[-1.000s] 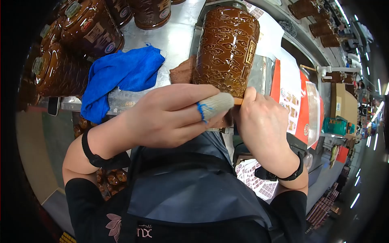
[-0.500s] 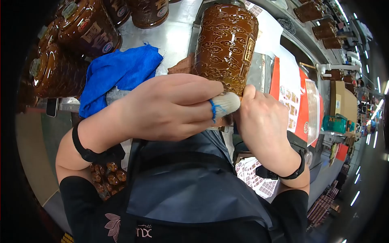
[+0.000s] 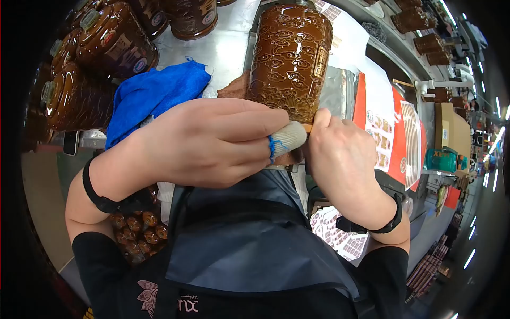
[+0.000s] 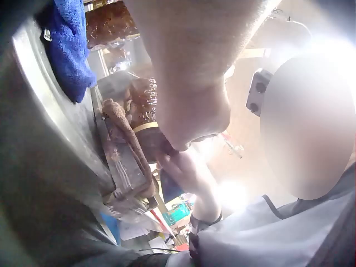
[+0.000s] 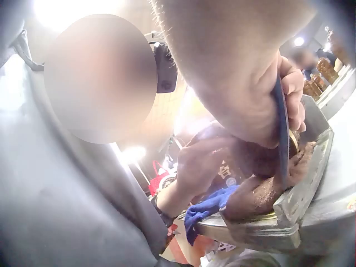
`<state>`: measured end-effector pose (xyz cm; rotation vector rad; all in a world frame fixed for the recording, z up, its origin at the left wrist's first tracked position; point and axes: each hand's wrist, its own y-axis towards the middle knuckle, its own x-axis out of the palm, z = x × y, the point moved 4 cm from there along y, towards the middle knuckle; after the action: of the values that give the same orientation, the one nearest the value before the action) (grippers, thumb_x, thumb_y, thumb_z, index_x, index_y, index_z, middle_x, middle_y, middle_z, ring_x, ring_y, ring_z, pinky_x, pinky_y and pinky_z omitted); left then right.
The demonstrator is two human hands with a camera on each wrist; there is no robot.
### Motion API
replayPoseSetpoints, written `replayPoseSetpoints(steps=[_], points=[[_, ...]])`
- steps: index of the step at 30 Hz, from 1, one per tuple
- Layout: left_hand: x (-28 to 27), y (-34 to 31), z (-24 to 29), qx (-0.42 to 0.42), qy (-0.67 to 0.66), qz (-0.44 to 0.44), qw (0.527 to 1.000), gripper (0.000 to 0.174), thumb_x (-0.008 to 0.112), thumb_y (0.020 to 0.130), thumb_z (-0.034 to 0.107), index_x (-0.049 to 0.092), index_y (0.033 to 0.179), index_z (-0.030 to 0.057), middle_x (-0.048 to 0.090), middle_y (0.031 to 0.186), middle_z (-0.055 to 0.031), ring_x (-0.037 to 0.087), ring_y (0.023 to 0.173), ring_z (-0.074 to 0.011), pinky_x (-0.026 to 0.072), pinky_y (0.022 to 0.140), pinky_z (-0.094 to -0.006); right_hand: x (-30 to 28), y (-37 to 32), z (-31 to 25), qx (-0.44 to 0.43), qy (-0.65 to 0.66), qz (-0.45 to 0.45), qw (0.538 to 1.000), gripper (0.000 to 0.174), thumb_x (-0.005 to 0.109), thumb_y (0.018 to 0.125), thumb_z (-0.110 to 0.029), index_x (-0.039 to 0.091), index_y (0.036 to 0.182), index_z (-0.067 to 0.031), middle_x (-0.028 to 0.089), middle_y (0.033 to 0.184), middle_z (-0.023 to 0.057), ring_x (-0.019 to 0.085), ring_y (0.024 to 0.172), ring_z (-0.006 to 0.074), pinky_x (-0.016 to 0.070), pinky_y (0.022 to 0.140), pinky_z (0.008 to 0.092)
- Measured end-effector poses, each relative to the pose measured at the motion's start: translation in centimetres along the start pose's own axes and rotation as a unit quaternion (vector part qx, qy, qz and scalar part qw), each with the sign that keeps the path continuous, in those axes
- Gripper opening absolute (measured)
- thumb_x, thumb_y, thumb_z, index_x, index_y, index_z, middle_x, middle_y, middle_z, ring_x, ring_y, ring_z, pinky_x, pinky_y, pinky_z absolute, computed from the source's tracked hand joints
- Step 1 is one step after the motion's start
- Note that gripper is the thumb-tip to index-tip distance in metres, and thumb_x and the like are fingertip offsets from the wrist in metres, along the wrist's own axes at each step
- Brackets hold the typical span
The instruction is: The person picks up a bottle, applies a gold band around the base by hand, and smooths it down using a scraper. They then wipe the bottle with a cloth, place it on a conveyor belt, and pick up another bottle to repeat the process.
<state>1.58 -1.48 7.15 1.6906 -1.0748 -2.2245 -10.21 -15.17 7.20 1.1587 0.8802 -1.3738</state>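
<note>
A big brown glass jar [image 3: 289,58] with raised cloud patterns lies on its side, neck pointing away and base toward the hands. A thin gold band [image 4: 147,127] runs at its base end. At the jar's base is my left hand [image 3: 207,143]; one finger wears a ribbed cloth finger cot [image 3: 289,141] with blue thread, right by the band, and its thumb and other fingertips are hidden. From the other side my right hand [image 3: 345,154] presses close to the base, fingers curled and thumb along the edge. It pinches a thin dark flat strip [image 5: 282,128].
A brown cloth [image 4: 130,139] lies under the jar. A crumpled blue cloth [image 3: 159,95] lies left, before several upright brown jars [image 3: 117,42] on the metal table [image 3: 228,32]. Label sheets [image 3: 380,125] and a red sheet [image 3: 404,149] lie right.
The left hand shifts a little to the right along the base, then back left. The jar tilts and shifts slightly left. The right hand stays at the base edge.
</note>
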Motion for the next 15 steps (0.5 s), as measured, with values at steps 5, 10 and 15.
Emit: replayPoseSetpoints(steps=[5, 10, 15], points=[[-0.1, -1.3, 0.0, 0.042, 0.025, -0.064, 0.997, 0.035, 0.075, 0.071, 0.003, 0.074, 0.105, -0.0035, 0.07, 0.116, -0.0097, 0.07, 0.106, -0.0272, 0.0615, 0.086, -0.0381, 0.4, -0.1, 0.1, 0.002, 0.009, 0.0, 1.0, 0.012, 0.061, 0.077, -0.007, 0.05, 0.073, -0.0074, 0.057, 0.06, 0.0068, 0.062, 0.057, 0.0197, 0.0489, 0.047, 0.0322], [-0.7, -1.2, -0.2, 0.015, -0.01, -0.083, 0.996, 0.041, 0.075, 0.072, 0.004, 0.072, 0.112, -0.0031, 0.069, 0.118, -0.0109, 0.07, 0.105, -0.0274, 0.0607, 0.086, -0.0379, 0.3, -0.1, 0.0, -0.004, 0.002, -0.006, 1.0, 0.012, 0.061, 0.078, -0.008, 0.051, 0.073, -0.0074, 0.057, 0.06, 0.0068, 0.062, 0.057, 0.0196, 0.0492, 0.047, 0.0322], [0.1, -0.3, 0.1, 0.013, 0.007, -0.036, 0.999, 0.047, 0.075, 0.074, 0.001, 0.068, 0.121, -0.0035, 0.068, 0.12, -0.0115, 0.071, 0.103, -0.0275, 0.0605, 0.083, -0.0361, 0.2, 0.0, 0.1, -0.007, -0.003, -0.008, 1.0, 0.012, 0.061, 0.078, -0.008, 0.051, 0.073, -0.0075, 0.057, 0.06, 0.0066, 0.062, 0.057, 0.0195, 0.0495, 0.048, 0.0317]])
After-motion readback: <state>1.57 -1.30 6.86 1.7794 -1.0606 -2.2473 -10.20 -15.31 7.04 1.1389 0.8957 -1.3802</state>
